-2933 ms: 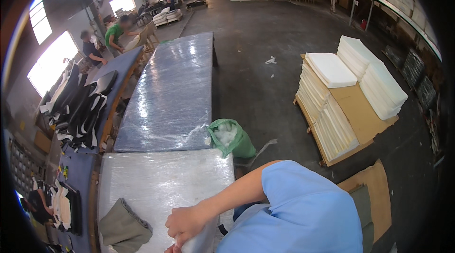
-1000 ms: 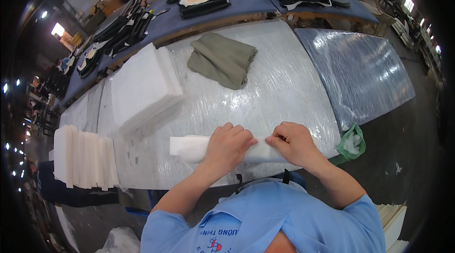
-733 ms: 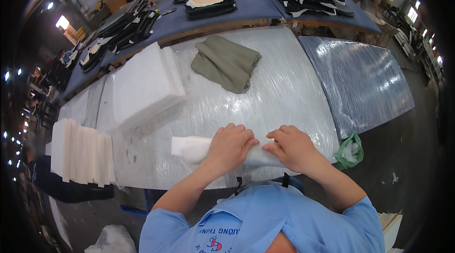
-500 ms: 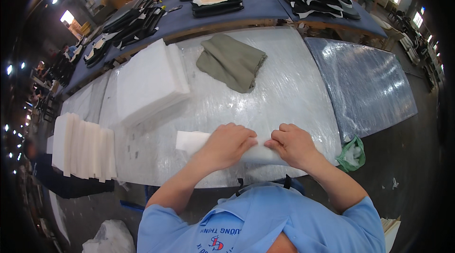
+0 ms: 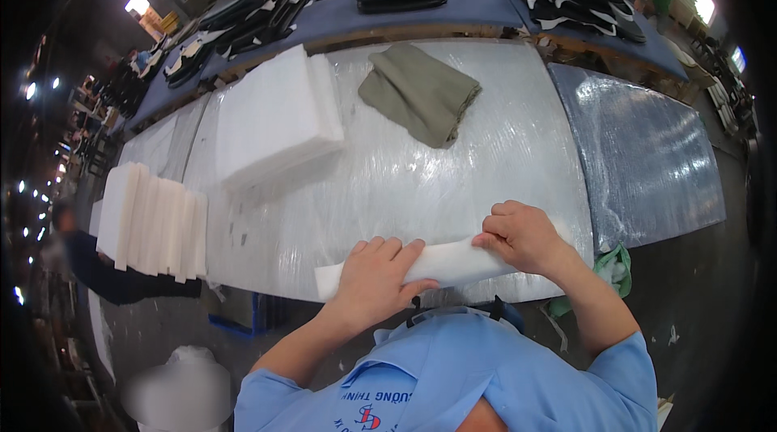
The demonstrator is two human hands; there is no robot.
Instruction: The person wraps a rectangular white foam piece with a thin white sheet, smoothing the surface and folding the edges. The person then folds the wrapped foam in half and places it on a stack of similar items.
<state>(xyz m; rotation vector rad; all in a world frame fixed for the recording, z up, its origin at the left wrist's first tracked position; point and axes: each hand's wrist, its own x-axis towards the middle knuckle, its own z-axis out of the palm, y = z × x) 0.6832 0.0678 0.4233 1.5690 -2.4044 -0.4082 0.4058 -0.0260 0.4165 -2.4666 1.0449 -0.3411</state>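
A long folded strip of soft white padding (image 5: pixel 457 263) lies along the table's near edge. Across its left half rests my left hand (image 5: pixel 374 280), fingers over the top and thumb at the near side, holding it. My right hand (image 5: pixel 518 236) is closed on the strip's far edge toward its right end, fingertips curled in. Beneath both hands is the plastic-wrapped table top (image 5: pixel 534 157). Farther back lies a crumpled olive-green cloth (image 5: pixel 421 96), apart from my hands.
A stack of white padding sheets (image 5: pixel 271 128) stands left of the cloth. Several folded white pads (image 5: pixel 154 221) stand at the left edge, beside a dark-sleeved person (image 5: pixel 113 266). Right are a blue wrapped panel (image 5: pixel 647 157) and a green bag (image 5: pixel 613 270). Behind, a blue table (image 5: pixel 477 7) holds black covered pads.
My hands have moved apart along the padding strip, the left one down toward the near edge, exposing the strip between them. The whole view has shifted slightly.
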